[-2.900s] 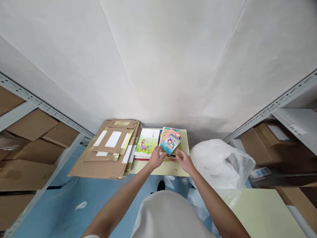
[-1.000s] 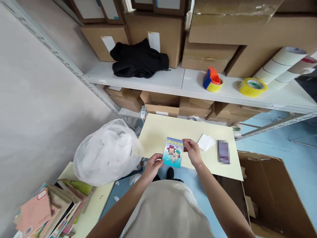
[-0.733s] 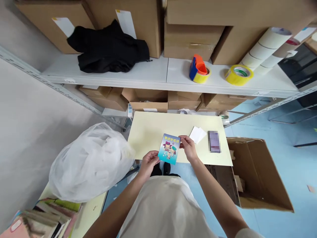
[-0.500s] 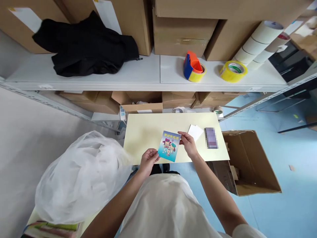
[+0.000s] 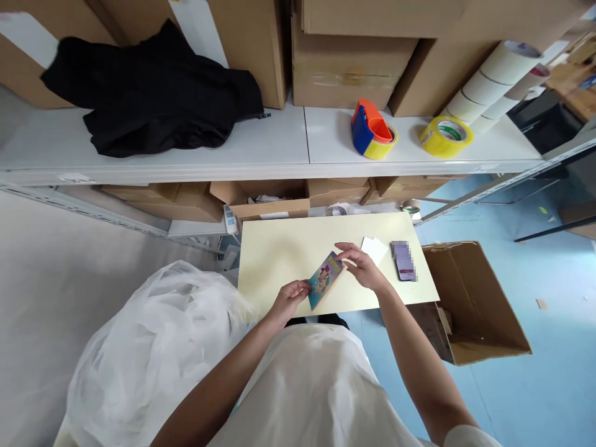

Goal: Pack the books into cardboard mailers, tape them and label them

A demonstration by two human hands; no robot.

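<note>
Between my two hands is a small blue booklet (image 5: 323, 279) with cartoon figures and yellow lettering on its cover. It is tilted, so its pale page edge shows along the right side. My left hand (image 5: 292, 298) pinches its lower left edge. The fingers of my right hand (image 5: 361, 266) are closed on its upper right corner. Both hands are over the front part of a pale yellow table (image 5: 267, 248). Two white cards (image 5: 374, 249) lie partly overlapped just beyond my right hand, with a phone (image 5: 403, 261), blurred out, to their right.
A large bag of white plastic film (image 5: 158, 354) bulges at the left. An open cardboard box (image 5: 488, 298) stands right of the table. The shelf (image 5: 284, 139) ahead carries a black garment (image 5: 158, 93), a tape dispenser (image 5: 371, 130), a yellow tape roll (image 5: 446, 136) and cartons (image 5: 344, 68).
The booklet has turned from facing me flat to a steep tilt, showing its page edge. Both hands have stayed on it, and the view has shifted slightly.
</note>
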